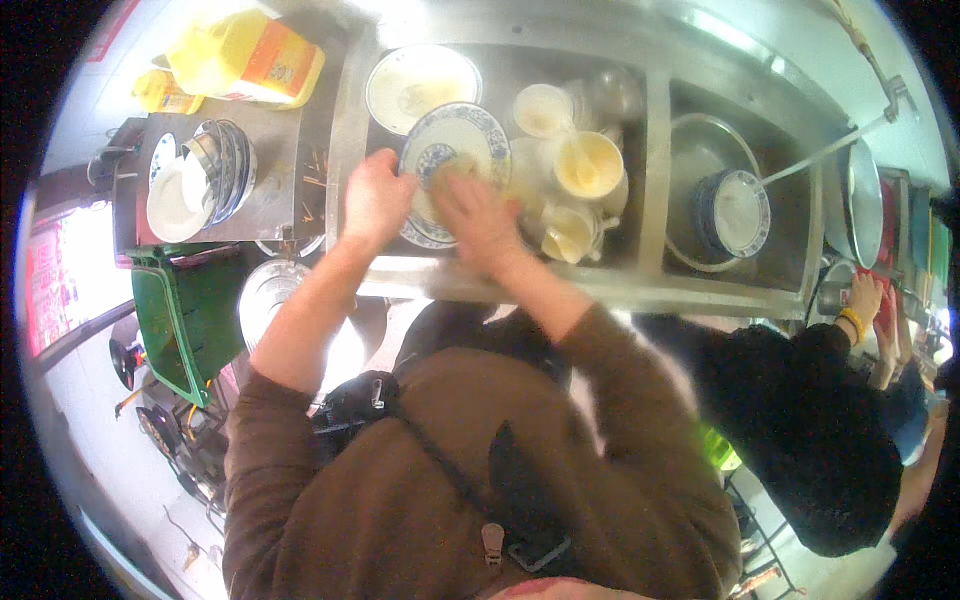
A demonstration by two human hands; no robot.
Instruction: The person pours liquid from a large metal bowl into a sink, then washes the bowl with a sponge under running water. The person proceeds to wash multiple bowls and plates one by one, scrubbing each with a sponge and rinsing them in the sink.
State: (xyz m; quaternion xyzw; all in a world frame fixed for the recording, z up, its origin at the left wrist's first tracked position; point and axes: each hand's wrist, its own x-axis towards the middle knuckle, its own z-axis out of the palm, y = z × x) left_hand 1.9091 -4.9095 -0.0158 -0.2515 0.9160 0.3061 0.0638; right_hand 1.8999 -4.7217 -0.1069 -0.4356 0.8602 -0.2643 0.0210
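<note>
My left hand (377,193) grips the left rim of a blue-and-white patterned plate (480,124) over the left basin of a metal sink. Flat across the lower part of that plate lies my right hand (472,214), blurred, pressing something yellowish that may be a sponge or scourer. Another patterned plate (427,234) shows underneath. A large white plate (424,86) is behind, to the left. To the right of my hands are a bowl with a spoon (589,166), a smaller white bowl (541,111) and several stacked cups or spoons (568,232).
The right basin holds stacked bowls (741,214) inside a large round basin (720,135). Left are upright stacked bowls (225,172), a yellow jug (244,60) and a green bin (176,322). A co-worker in black (787,420) stands close on the right; other hands reach there.
</note>
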